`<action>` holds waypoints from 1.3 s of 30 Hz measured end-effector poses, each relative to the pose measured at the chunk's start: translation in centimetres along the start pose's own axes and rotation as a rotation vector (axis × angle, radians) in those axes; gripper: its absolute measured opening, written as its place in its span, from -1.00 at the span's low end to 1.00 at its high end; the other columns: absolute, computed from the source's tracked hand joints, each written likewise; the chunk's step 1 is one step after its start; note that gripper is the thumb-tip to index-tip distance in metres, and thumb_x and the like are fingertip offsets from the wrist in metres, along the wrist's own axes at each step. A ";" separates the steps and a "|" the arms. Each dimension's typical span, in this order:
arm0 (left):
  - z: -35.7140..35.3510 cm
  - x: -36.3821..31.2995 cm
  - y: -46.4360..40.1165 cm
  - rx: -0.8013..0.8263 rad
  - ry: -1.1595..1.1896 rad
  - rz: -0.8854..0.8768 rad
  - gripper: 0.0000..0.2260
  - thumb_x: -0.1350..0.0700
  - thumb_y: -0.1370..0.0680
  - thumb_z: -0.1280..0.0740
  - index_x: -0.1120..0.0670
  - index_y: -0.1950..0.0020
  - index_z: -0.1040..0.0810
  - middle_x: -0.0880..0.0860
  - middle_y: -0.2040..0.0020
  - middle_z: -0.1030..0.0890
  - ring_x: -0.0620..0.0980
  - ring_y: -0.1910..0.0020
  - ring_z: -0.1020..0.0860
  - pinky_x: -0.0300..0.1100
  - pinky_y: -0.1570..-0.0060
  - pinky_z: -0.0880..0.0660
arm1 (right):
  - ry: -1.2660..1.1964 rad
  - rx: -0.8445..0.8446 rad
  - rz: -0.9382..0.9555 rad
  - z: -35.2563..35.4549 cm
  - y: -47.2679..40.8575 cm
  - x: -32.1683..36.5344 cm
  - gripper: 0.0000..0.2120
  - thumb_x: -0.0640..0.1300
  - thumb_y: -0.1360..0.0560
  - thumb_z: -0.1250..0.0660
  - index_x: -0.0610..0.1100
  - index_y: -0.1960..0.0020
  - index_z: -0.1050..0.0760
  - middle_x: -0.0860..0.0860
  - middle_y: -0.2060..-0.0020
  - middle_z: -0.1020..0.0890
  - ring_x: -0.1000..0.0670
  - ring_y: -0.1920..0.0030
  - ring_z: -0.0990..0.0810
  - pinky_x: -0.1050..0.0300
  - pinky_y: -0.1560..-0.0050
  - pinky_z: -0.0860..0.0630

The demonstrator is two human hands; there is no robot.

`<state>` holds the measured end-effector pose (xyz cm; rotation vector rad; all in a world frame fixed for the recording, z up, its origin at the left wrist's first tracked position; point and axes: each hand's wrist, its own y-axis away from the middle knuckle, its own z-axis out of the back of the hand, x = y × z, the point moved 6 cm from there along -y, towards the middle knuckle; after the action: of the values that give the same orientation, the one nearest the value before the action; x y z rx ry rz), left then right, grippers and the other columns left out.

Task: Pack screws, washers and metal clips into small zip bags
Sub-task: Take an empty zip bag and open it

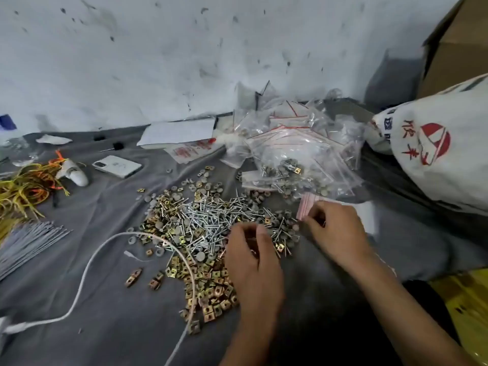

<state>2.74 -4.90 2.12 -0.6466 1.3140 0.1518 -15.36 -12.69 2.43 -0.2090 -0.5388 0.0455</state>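
A loose heap of silver screws (pixel 208 220), grey round washers (pixel 184 228) and brass-coloured metal clips (pixel 211 278) is spread over the grey cloth (pixel 79 260). My left hand (pixel 253 260) hovers over the heap's right edge, its fingers curled over small parts; what it holds is hidden. My right hand (pixel 338 231) sits to the right, fingers curled at a stack of empty small zip bags (pixel 306 207) with pink strips. Behind them lies a pile of filled zip bags (pixel 298 149) with red seal lines.
A white cable (pixel 87 270) loops across the cloth at the left. Grey cable ties (pixel 23 244), yellow ties (pixel 21 191), a white phone (pixel 117 166) and papers (pixel 179 132) lie further back. A white printed sack (pixel 443 146) and cardboard box (pixel 459 43) stand at right.
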 end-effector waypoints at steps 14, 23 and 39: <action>-14.7 1.8 -5.9 0.540 -0.307 -0.162 -0.90 0.24 -0.59 -0.31 0.18 -0.04 -0.61 0.13 -0.01 -0.63 0.10 0.00 -0.58 -0.03 -0.05 -0.48 | 0.035 -0.263 -0.195 -0.5 -2.2 -9.5 -0.91 -0.05 -0.51 -0.47 0.02 0.03 -0.74 -0.02 0.10 -0.68 -0.11 0.04 -0.63 0.04 0.14 -0.49; -18.7 3.7 -2.5 0.866 -0.775 -0.705 -0.74 0.25 -0.57 -0.26 0.19 -0.24 -0.56 0.13 -0.29 -0.53 0.18 -0.25 -0.43 0.07 -0.20 -0.49 | -0.523 -0.622 -0.381 3.3 -2.8 -12.1 -0.87 -0.14 -0.67 -0.22 -0.13 0.02 -0.49 -0.03 0.14 -0.62 -0.12 0.07 -0.60 0.12 0.09 -0.47; -2.1 3.9 -13.5 0.491 0.548 0.325 -0.70 -0.02 -0.72 -0.25 0.17 -0.30 -0.50 0.13 -0.08 -0.73 0.07 0.01 -0.72 -0.04 0.02 -0.66 | -1.528 0.089 0.072 -1.0 -5.3 8.4 -0.85 -0.17 -0.68 -0.23 -0.14 0.02 -0.53 -0.19 0.06 -0.71 -0.20 0.12 -0.67 -0.12 0.09 -0.56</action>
<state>8.16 -17.99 3.02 -0.0423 1.8969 -0.0953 -7.67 -17.27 6.94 -0.0689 -2.0462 0.3117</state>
